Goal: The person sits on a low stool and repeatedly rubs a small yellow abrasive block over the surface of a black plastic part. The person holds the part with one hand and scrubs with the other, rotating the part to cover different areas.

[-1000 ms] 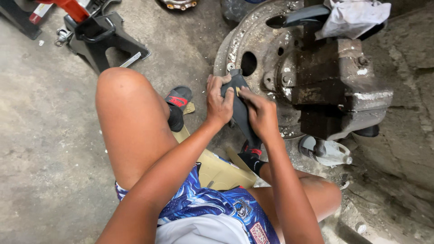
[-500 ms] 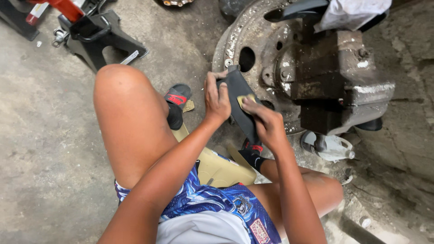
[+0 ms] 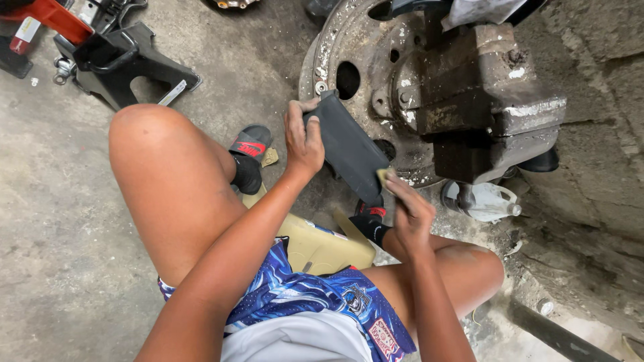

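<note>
Both hands are placed on a dark flat part, which is held tilted in front of the rusty wheel rim. Its upper end is gripped by the left hand: the fingers are curled over the top edge and the thumb is laid on the near side. At its lower end, a small yellowish piece, maybe sandpaper or a sponge, is pinched in the fingertips of the right hand and is pressed against the surface of the part.

The dark part is located between the person's knees, just beside the rim, and it seems to touch the rim at the upper end, but this cannot be told for sure. A heavy grey metal block is seen on the rim, to the right of the part. A yellow plastic container is used as a seat under the person. Black sandals with red marks are worn on the feet. A black stand is seen on the concrete floor at the upper left, well apart from the hands.
</note>
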Available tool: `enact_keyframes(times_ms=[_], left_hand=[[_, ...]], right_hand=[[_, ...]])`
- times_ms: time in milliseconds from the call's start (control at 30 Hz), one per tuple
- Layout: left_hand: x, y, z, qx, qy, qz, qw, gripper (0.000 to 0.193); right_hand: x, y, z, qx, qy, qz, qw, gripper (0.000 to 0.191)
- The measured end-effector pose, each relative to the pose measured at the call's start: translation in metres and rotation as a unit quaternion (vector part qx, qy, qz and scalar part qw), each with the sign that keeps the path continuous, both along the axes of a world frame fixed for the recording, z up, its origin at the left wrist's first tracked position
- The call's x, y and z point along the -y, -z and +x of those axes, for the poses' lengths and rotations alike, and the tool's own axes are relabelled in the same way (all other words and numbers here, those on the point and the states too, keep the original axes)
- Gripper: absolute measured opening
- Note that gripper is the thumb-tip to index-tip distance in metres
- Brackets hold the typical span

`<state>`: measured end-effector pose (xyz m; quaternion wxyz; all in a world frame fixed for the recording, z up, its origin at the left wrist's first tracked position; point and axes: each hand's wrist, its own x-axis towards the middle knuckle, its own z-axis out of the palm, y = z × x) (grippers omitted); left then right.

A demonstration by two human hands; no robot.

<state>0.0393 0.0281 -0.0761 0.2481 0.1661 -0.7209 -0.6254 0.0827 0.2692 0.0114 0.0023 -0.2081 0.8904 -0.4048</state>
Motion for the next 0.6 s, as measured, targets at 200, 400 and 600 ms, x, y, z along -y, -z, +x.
enact_keyframes(times_ms=[200,400,600], left_hand=[[-0.002,0.003,0.002,-0.018,-0.010,0.005,1.000,0.027],[-0.008,0.010,-0.002,-0.031,-0.036,-0.036,0.998,0.026],[-0.007,0.008,-0.005,-0.011,-0.029,-0.033,0.999,0.022]], right_hand=[[0.067,-0.008,-0.050,0.025,-0.100,0.017,0.995,0.039],[0.122,0.006,-0.116,0.060,-0.144,0.039,0.987,0.037],[0.125,0.012,-0.129,0.076,-0.169,0.019,0.983,0.041]])
